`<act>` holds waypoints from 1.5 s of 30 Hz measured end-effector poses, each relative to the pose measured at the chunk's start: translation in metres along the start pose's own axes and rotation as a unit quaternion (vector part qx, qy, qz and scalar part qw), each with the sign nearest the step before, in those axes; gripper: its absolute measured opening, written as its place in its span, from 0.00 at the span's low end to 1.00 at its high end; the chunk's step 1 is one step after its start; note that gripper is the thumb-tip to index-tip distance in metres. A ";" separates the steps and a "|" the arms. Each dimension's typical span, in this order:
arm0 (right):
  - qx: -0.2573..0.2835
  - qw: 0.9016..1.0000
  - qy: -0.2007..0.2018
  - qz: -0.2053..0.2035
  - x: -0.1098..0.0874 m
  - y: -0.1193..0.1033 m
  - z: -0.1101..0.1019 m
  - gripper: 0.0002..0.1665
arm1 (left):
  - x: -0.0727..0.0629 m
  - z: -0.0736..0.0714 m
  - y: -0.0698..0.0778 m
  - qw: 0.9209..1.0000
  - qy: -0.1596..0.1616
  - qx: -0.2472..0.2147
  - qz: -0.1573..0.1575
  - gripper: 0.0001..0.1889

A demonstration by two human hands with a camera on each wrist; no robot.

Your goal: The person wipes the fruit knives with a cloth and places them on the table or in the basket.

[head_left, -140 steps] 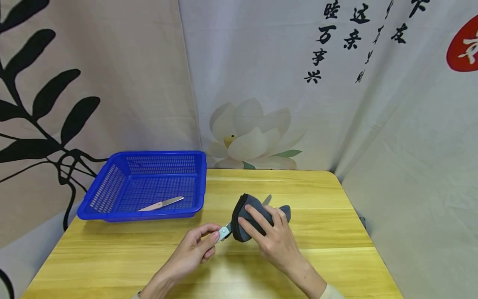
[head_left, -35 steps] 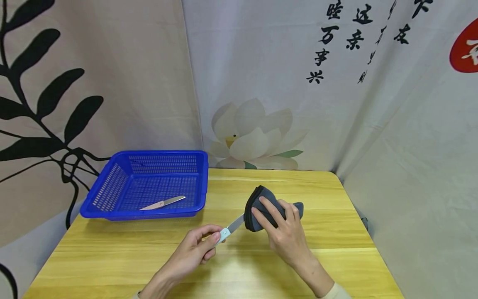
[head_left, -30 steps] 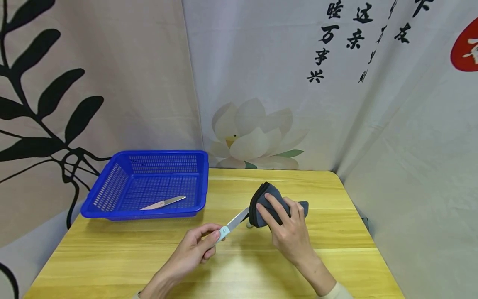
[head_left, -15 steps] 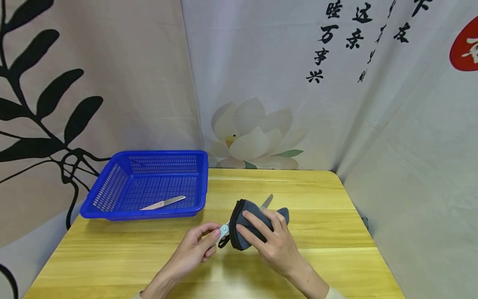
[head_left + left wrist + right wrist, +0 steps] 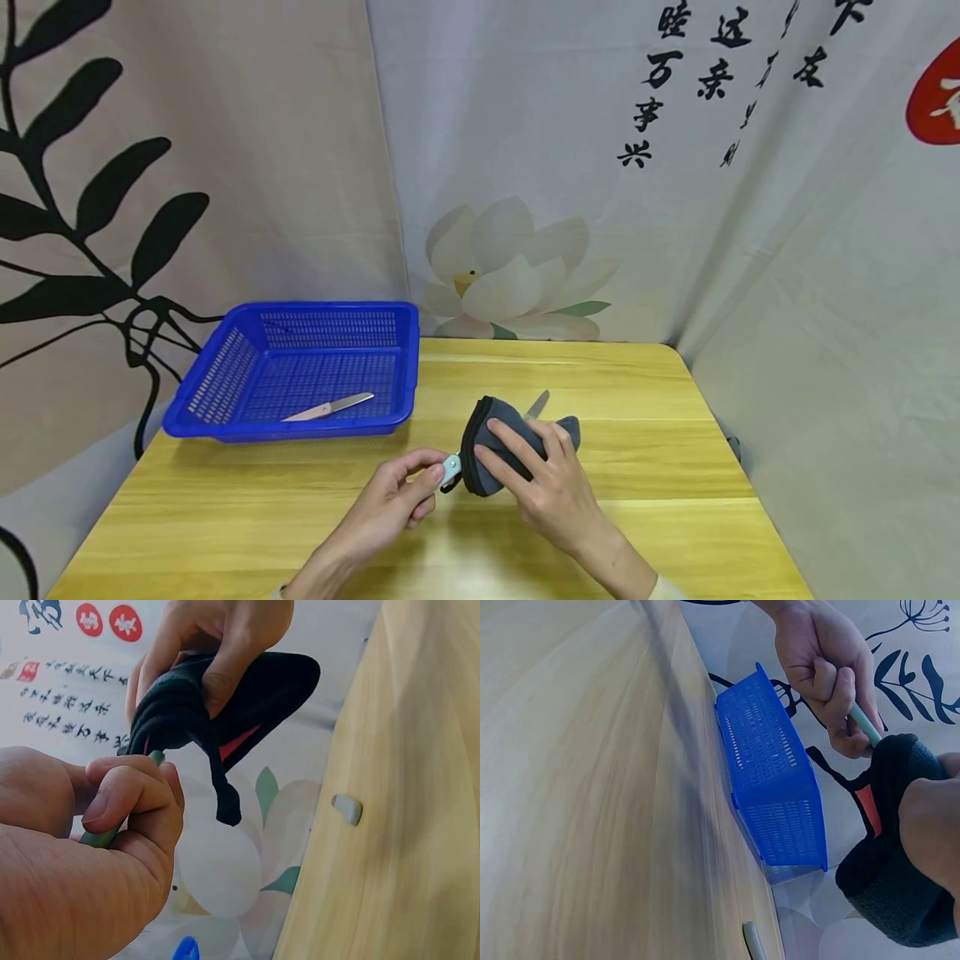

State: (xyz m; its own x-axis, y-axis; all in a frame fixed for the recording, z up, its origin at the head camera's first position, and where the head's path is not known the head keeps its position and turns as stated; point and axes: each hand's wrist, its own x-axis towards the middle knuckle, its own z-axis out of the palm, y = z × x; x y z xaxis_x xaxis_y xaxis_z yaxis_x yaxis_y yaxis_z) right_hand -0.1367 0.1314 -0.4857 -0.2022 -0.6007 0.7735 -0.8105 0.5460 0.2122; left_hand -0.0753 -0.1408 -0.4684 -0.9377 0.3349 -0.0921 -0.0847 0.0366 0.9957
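Note:
My left hand (image 5: 393,496) pinches the pale green handle of a small knife (image 5: 450,470). Around its blade lies a folded dark blue-grey cloth (image 5: 504,414), black-edged, which my right hand (image 5: 558,492) grips from above; the blade is hidden inside. A black strap (image 5: 227,802) hangs from the cloth in the left wrist view, where reddish lining also shows. Beyond the cloth, the blade of a second knife (image 5: 537,405) pokes out on the table; the cloth and hand cover the rest of it. Its pale handle end (image 5: 347,808) appears in the left wrist view.
A blue plastic basket (image 5: 285,434) stands at the table's back left. Inside it lies a knife with a pinkish handle (image 5: 315,412). The wooden table (image 5: 637,533) backs onto a printed fabric curtain (image 5: 525,125).
About a second ago the cloth was farther right and the blade lay bare. My right hand has brought the cloth back left over the blade to the handle. My left hand stays put.

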 end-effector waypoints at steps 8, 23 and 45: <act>-0.006 1.000 0.001 0.021 -0.001 0.007 -0.001 0.30 | 0.000 -0.001 -0.001 1.000 -0.007 -0.008 0.004 0.20; -0.017 0.999 -0.004 0.041 -0.008 0.018 -0.003 0.26 | -0.002 0.000 -0.003 1.000 -0.004 0.004 0.001 0.19; -0.031 0.996 -0.037 0.078 -0.021 0.030 -0.009 0.27 | -0.006 -0.006 -0.002 1.000 -0.015 -0.018 -0.007 0.21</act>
State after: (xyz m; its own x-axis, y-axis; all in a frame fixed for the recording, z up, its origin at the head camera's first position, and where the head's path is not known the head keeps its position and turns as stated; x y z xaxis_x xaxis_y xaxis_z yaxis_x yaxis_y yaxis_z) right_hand -0.1514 0.1653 -0.4899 -0.3651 -0.5456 0.7543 -0.7312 0.6696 0.1305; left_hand -0.0712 -0.1491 -0.4699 -0.9258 0.3628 -0.1058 -0.1106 0.0077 0.9938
